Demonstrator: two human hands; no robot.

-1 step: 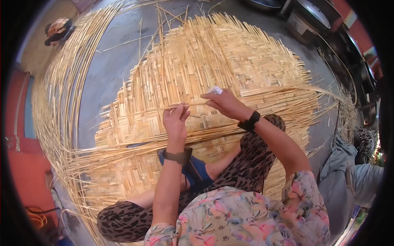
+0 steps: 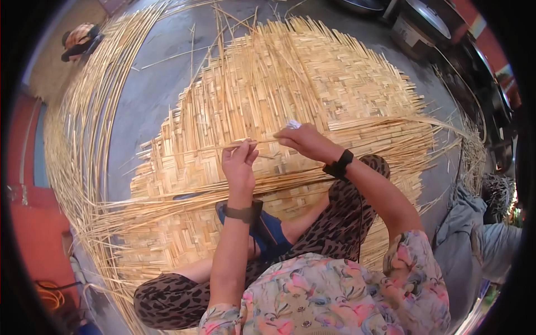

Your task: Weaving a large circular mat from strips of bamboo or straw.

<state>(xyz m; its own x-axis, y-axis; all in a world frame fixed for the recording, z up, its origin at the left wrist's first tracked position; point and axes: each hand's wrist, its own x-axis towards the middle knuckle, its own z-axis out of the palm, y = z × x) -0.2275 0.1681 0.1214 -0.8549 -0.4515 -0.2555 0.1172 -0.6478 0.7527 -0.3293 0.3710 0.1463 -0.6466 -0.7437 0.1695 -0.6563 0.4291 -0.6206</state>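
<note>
A thin straw-coloured reed strip (image 2: 212, 148) runs sideways between my hands, above a large woven reed mat (image 2: 195, 234). My left hand (image 2: 240, 162) pinches it between thumb and fingertips. On the right, my right hand (image 2: 307, 142) is closed around the strip's other stretch. Something small and white (image 2: 293, 124), perhaps cloth or paper, shows at the top of this fist; I cannot make out what it is. A bundle of loose reed strips (image 2: 301, 181) lies across the mat below both hands, and another bundle (image 2: 385, 128) is to the right.
I sit on the mat with legs bent. Long loose reeds (image 2: 106, 106) spread along the left side. A large lidded pot (image 2: 419, 28) stands at the far right, with grey cloth (image 2: 463, 234) nearer. A person (image 2: 81, 42) crouches at the far left.
My right hand has turned and dipped very slightly, along with the white piece at its top. The left hand keeps its pinch in nearly the same place.
</note>
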